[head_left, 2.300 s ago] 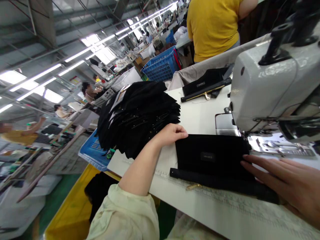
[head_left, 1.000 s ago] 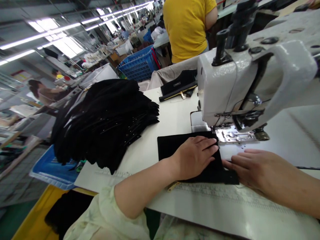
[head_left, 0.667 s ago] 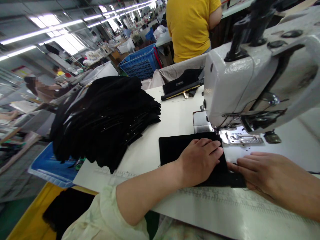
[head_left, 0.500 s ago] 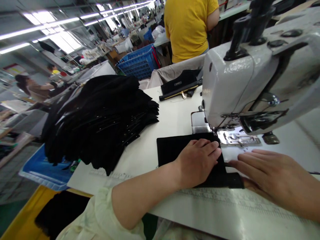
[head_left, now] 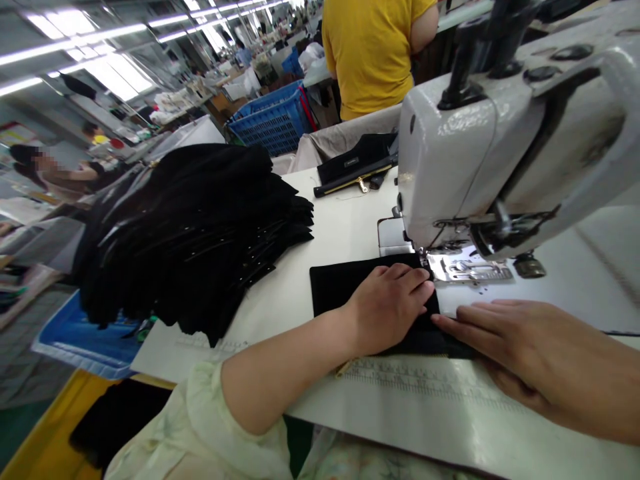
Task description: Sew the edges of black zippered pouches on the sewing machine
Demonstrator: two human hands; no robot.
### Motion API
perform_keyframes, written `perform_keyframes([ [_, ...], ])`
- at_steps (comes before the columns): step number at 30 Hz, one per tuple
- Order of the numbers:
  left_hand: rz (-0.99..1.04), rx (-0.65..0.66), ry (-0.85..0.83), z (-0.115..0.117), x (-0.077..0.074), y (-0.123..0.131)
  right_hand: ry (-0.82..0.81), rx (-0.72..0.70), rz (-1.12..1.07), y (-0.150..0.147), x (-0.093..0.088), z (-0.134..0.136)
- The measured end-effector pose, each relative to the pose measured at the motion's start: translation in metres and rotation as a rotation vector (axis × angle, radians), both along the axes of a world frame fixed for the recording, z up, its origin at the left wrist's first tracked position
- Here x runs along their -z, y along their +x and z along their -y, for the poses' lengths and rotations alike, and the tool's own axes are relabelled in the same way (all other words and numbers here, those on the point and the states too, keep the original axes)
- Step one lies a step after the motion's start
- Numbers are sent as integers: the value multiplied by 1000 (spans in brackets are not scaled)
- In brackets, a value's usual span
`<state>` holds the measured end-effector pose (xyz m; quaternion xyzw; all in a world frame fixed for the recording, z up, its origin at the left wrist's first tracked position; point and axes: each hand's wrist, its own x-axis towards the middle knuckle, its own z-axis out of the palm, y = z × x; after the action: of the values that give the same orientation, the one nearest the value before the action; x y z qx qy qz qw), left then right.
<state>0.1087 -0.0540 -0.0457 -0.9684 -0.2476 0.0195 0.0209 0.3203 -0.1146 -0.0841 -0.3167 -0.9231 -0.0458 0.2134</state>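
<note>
Left hand [head_left: 387,310] lies open and flat on a black fabric pouch [head_left: 330,287], right hand [head_left: 540,353] open at its edge, squaring it on the counter [head_left: 345,227] beside a pile of black pouches [head_left: 190,240]. Its long axis runs crosswise, right end at the sewing machine's [head_left: 465,140] presser foot [head_left: 425,257], apparently needing alignment beneath it.

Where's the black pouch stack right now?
In the head view, the stack of black pouches sits on the white sewing table, up and to the left of the person's left hand and the black fabric piece under it.
</note>
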Motion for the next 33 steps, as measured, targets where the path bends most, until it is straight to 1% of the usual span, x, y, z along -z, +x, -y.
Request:
perform_keyframes([
  [2, 32, 33, -18, 0, 3, -2, -9, -8, -11, 0, -4, 1],
  [6, 144, 103, -48, 5, 11, -10, 213, -46, 59, -3, 2, 3],
  [8, 171, 119, -55, 9, 14, -13, 262, -65, 86, -6, 6, 5],
  [10, 170, 118, -67, 11, 15, -16, 282, -49, 81, -8, 6, 7],
  [12, 164, 110, -75, 12, 15, -16, 272, -49, 57, -10, 4, 11],
  [17, 148, 143, -31, 10, 14, -13, 156, -89, -55, -12, -1, 14],
  [20, 134, 162, 7, 11, 14, -11, 169, -64, -54, -12, 1, 11],
  [23, 138, 154, 23, 12, 12, -10, 190, -13, -43, -13, 3, 8],
  [26, 114, 154, 19, 12, 9, -10, 178, -18, -45, -16, 5, 8],
  [29, 63, 133, 13, 11, 6, -9, 206, -8, -35, -17, 5, 8],
  [33, 32, 110, 16, 6, 7, -7, 227, 20, -25, -17, 6, 5],
])
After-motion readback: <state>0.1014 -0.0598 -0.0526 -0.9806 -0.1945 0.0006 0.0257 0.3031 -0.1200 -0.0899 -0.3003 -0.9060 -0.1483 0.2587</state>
